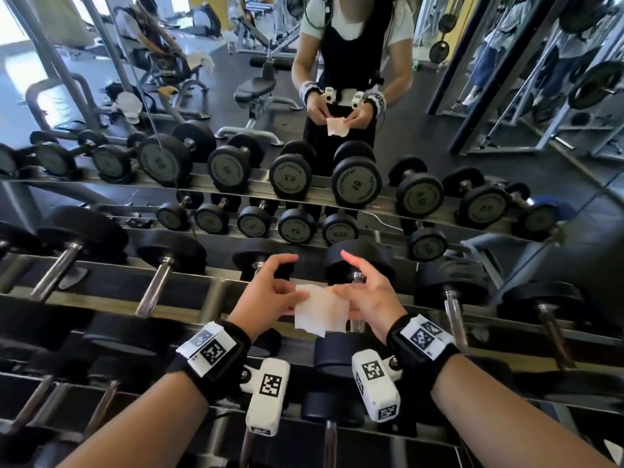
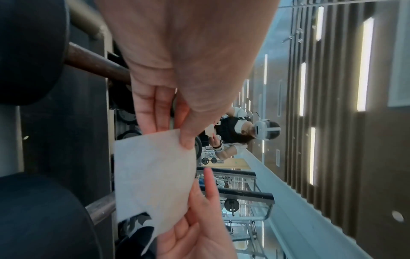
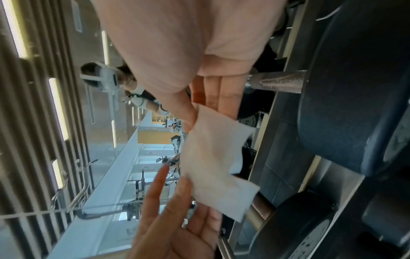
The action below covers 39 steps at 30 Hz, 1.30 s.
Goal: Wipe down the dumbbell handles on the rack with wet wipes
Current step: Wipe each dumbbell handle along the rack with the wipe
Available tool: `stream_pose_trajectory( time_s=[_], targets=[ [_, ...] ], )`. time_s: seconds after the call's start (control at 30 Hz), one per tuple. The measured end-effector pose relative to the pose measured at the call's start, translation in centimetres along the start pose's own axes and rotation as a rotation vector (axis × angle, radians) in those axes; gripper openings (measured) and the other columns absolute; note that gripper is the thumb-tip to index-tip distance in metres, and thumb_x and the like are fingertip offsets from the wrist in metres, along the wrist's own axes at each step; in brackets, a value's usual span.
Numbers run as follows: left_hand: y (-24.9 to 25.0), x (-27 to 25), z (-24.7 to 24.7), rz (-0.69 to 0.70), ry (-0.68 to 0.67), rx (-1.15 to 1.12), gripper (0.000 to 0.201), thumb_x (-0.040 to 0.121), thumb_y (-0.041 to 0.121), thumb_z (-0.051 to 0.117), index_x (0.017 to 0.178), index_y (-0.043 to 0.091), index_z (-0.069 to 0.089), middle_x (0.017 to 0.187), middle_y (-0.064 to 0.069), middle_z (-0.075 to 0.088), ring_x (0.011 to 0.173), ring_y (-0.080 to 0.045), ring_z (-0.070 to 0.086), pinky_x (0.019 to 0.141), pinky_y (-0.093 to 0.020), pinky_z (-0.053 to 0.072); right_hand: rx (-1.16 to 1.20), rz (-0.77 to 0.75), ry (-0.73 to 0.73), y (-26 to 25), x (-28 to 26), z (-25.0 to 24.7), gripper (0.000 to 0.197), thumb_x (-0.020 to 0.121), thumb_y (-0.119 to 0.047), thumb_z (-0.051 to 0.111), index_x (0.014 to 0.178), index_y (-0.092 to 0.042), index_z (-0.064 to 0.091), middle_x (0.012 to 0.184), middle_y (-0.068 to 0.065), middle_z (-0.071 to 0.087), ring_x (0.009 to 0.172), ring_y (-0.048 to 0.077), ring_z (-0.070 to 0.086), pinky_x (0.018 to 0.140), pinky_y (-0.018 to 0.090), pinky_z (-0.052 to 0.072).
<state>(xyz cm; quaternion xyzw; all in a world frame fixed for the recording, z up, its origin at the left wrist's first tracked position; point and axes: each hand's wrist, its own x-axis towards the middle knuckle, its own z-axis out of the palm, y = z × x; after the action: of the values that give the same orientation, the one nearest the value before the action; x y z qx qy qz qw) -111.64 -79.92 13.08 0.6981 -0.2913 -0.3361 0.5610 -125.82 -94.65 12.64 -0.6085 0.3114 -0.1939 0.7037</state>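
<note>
A white wet wipe is stretched flat between my two hands above the dumbbell rack. My left hand pinches its left edge, index finger lifted. My right hand pinches the right edge, index finger also raised. In the left wrist view my left hand grips a corner of the wipe between thumb and fingers. In the right wrist view my right hand pinches the wipe. Steel dumbbell handles lie in the rack just beneath and beside the hands.
Black dumbbell heads line the rack's far side against a mirror, which reflects me, the dumbbells and gym machines. A lower tier of dumbbells sits under my wrists. More handles run off to the left.
</note>
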Motion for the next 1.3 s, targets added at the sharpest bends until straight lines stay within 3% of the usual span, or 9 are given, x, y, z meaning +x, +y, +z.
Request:
stream_pose_trajectory(
  time_s=[0.13, 0.37, 0.53, 0.7, 0.83, 0.97, 1.03, 1.13, 1.3],
  targets=[
    [0.2, 0.3, 0.9, 0.115, 0.072, 0.358, 0.039, 0.072, 0.011, 0.085, 0.104, 0.028, 0.070, 0.079, 0.003, 0.066, 0.067, 0.003, 0.058, 0.064, -0.006, 0.044, -0.126, -0.104, -0.076, 0.0, 0.0, -0.3, 0.028, 0.091, -0.002, 0.064, 0.107, -0.024, 0.071, 0.101, 0.006, 0.075, 0.097, 0.018, 0.070, 0.072, 0.020, 0.055],
    [-0.7, 0.9, 1.5, 0.103, 0.119, 0.427, 0.015, 0.071, 0.027, 0.086, 0.073, 0.021, 0.073, 0.076, -0.002, 0.069, 0.068, -0.012, 0.060, 0.062, -0.014, 0.045, -0.586, -0.179, -0.148, 0.5, 0.1, -1.4, 0.037, 0.073, -0.026, 0.083, 0.106, -0.026, 0.067, 0.100, -0.005, 0.064, 0.093, 0.013, 0.064, 0.083, 0.026, 0.053],
    [-2.1, 1.6, 2.3, 0.040, 0.069, 0.323, 0.025, 0.072, 0.038, 0.085, 0.071, 0.017, 0.071, 0.078, 0.004, 0.067, 0.069, -0.009, 0.060, 0.067, -0.024, 0.048, -0.716, -0.205, -0.148, 1.1, 1.3, -2.7, 0.019, 0.074, -0.025, 0.084, 0.086, -0.019, 0.071, 0.094, -0.009, 0.043, 0.086, 0.008, 0.050, 0.076, 0.013, 0.038],
    [-3.3, 1.9, 3.8, 0.014, 0.066, 0.213, 0.035, 0.079, 0.037, 0.079, 0.080, 0.004, 0.069, 0.075, -0.016, 0.065, 0.066, -0.012, 0.054, 0.071, -0.040, 0.051, -0.544, -0.109, -0.295, 0.9, 2.4, -4.8, 0.012, 0.083, -0.018, 0.076, 0.093, -0.017, 0.069, 0.096, 0.005, 0.067, 0.089, 0.019, 0.063, 0.084, 0.037, 0.050],
    [-5.0, 1.8, 5.4, -0.033, 0.171, 0.118, 0.022, 0.079, 0.030, 0.081, 0.095, 0.020, 0.068, 0.072, 0.000, 0.064, 0.065, -0.009, 0.058, 0.070, -0.037, 0.055, -0.647, -0.125, -0.391, 1.3, 4.1, -6.3, 0.012, 0.089, -0.013, 0.068, 0.091, -0.022, 0.061, 0.084, 0.000, 0.062, 0.078, 0.014, 0.057, 0.074, 0.033, 0.046],
    [-8.2, 0.6, 5.9, -0.152, 0.175, 0.120, 0.028, 0.079, 0.038, 0.080, 0.101, 0.026, 0.067, 0.091, 0.002, 0.072, 0.081, -0.015, 0.067, 0.074, -0.035, 0.059, -0.850, -0.151, -0.462, 1.5, 6.6, -8.9, 0.036, 0.094, -0.010, 0.059, 0.126, -0.026, 0.065, 0.118, -0.006, 0.068, 0.108, 0.008, 0.062, 0.095, 0.016, 0.045],
    [-9.7, -0.1, 6.3, -0.214, 0.167, 0.119, 0.034, 0.075, 0.044, 0.081, 0.101, 0.027, 0.067, 0.094, 0.005, 0.071, 0.084, -0.012, 0.066, 0.077, -0.030, 0.056, -0.958, -0.230, -0.461, 1.1, 8.0, -9.6, 0.037, 0.095, -0.010, 0.058, 0.124, -0.031, 0.067, 0.119, -0.014, 0.066, 0.112, 0.002, 0.060, 0.093, 0.005, 0.039],
    [-10.9, -0.6, 7.0, -0.287, 0.148, 0.163, 0.048, 0.067, 0.055, 0.082, 0.106, 0.030, 0.066, 0.099, 0.013, 0.069, 0.091, -0.003, 0.064, 0.080, -0.019, 0.049, -1.063, -0.410, -0.512, 0.6, 10.3, -8.9, 0.033, 0.093, -0.012, 0.061, 0.119, -0.029, 0.070, 0.118, -0.012, 0.070, 0.109, 0.002, 0.063, 0.096, 0.013, 0.044],
    [-11.3, -0.3, 7.5, -0.356, 0.148, 0.149, 0.051, 0.061, 0.054, 0.086, 0.101, 0.028, 0.068, 0.098, 0.011, 0.069, 0.089, -0.006, 0.065, 0.087, -0.028, 0.054, -1.412, -0.494, -0.771, 1.7, 12.4, -7.2, 0.041, 0.094, -0.004, 0.051, 0.129, -0.021, 0.065, 0.138, -0.005, 0.059, 0.131, 0.012, 0.051, 0.113, 0.022, 0.031]
  ],
)
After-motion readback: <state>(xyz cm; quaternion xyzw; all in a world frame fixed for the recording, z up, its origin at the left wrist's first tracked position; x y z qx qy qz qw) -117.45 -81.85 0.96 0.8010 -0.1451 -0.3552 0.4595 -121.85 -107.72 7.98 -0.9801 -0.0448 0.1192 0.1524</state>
